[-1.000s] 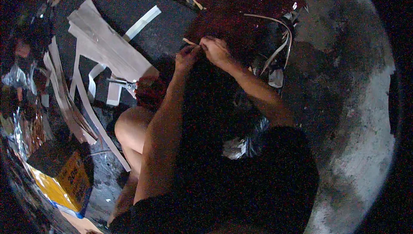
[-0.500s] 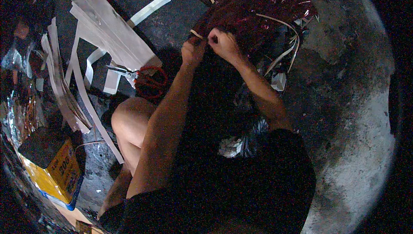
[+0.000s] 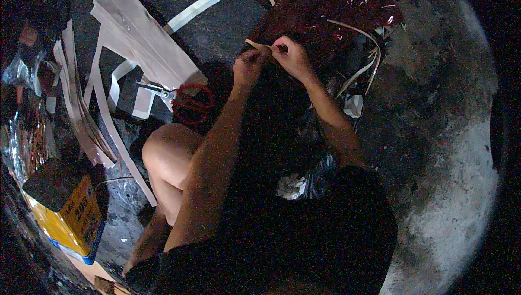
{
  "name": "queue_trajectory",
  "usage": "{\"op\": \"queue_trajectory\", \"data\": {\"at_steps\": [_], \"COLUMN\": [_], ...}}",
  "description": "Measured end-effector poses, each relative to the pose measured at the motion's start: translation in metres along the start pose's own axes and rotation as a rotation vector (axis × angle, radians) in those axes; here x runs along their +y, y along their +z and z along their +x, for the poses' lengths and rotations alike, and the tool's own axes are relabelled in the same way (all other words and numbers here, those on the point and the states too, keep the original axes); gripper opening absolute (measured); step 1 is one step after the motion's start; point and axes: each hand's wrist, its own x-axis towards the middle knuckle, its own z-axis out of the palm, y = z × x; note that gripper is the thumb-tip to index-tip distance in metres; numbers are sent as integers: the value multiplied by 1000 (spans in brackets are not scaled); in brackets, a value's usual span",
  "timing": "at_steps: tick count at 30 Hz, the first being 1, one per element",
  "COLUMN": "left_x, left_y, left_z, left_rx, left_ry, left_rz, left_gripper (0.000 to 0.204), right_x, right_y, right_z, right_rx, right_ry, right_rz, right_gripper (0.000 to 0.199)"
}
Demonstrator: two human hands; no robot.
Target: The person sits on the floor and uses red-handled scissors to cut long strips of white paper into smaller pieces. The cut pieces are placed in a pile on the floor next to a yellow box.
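Observation:
My left hand (image 3: 248, 66) and my right hand (image 3: 290, 56) meet at the near edge of a dark red woven piece (image 3: 325, 7) lying on the floor. Both pinch a thin pale strip (image 3: 257, 45) that sticks out leftward from between the fingers. Loose pale strips (image 3: 364, 51) curl out of the woven piece to the right of my right forearm. My bare knee (image 3: 168, 148) is folded up below my left arm.
Red-handled scissors (image 3: 184, 99) lie on the dark floor left of my left hand. Long pale flat strips (image 3: 141, 45) are piled at the upper left, more run down the left side (image 3: 87, 121). A yellow box (image 3: 70, 219) sits at the lower left. Grey concrete floor (image 3: 450, 186) spreads right.
The view has shifted, so hands and woven piece sit higher and more to the right in the picture. Both hands stay together on the pale strip at the woven edge.

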Motion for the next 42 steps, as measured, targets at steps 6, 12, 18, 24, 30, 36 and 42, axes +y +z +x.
{"op": "queue_trajectory", "data": {"at_steps": [6, 12, 18, 24, 30, 36, 42], "left_x": [21, 27, 32, 25, 26, 10, 34], "left_y": [-4, -3, -5, -4, 5, 7, 3], "left_z": [-2, -2, -2, -4, 2, 3, -7], "left_rx": [-15, -4, -38, 8, 128, 70, -11], "left_ry": [38, 79, 88, 8, -37, -43, 20], "left_rz": [88, -49, -133, -21, 283, -81, 30], "left_gripper": [26, 23, 21, 27, 31, 23, 17], "right_x": [9, 10, 11, 14, 23, 20, 26], "right_y": [-1, -2, -5, -2, -2, -5, -3], "right_z": [0, 2, 3, 4, 1, 3, 0], "right_rx": [-24, -53, -110, -128, -91, -101, -101], "right_ry": [-19, 9, 32, 102, 54, 57, 111], "right_rz": [45, 43, 47, 58, 90, 117, 171], "right_gripper": [9, 10, 11, 13, 15, 16, 15]}}
